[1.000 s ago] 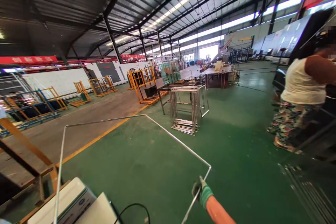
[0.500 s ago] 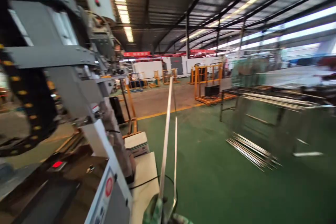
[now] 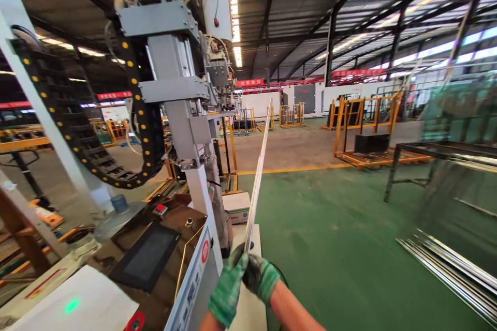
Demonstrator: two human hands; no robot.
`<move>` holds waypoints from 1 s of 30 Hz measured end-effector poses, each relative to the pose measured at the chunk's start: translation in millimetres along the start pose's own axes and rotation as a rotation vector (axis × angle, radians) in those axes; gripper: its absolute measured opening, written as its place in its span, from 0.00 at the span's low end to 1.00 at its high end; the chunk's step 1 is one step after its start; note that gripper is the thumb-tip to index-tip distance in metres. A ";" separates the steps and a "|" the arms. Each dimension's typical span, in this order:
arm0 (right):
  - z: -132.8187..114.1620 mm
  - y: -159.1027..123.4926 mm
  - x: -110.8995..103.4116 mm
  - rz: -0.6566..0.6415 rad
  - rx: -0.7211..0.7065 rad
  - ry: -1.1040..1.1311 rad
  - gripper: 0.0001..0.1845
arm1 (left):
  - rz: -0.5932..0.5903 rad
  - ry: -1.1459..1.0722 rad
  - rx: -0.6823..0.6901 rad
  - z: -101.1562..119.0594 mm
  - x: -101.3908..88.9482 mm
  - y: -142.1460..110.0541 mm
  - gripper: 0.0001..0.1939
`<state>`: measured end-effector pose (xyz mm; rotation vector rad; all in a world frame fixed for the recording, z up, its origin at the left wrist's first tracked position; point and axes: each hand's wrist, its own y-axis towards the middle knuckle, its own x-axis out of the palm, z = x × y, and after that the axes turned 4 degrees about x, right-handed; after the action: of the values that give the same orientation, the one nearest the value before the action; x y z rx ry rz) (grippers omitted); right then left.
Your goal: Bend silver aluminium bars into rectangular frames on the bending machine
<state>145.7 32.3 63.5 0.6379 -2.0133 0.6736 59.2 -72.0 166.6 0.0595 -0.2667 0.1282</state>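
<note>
Long, thin silvery metal strips (image 3: 259, 181) stretch away from me, bunched closely together, and I cannot tell how many there are. My left hand (image 3: 229, 284), in a green and dark work glove, is closed around their near end. Right beside it, my right hand (image 3: 261, 275), gloved alike, is also closed on the strips. The two hands touch or nearly touch. To their left stands a grey machine (image 3: 174, 88) with a control panel that carries a dark screen (image 3: 145, 256) and a red button (image 3: 159, 210).
A white and green box (image 3: 237, 206) stands beyond my hands, by the machine's base. On the right, a dark metal table (image 3: 446, 149) has more strips (image 3: 454, 269) on its lower level. Orange racks (image 3: 363, 129) stand farther back. A white sheet (image 3: 70, 302) lies at lower left.
My view has swung left, so the machine and panel show more fully. The strips, apart in two lines before, are now together, and both hands have come into view on them.
</note>
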 end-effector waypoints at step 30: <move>-57.9 53.7 107.5 0.083 -0.070 0.019 0.08 | 0.393 0.004 0.338 22.0 2.9 140.2 0.36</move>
<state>93.7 90.8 171.4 0.5075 -2.0458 0.6529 37.5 65.4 194.3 0.3426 -0.2483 0.5639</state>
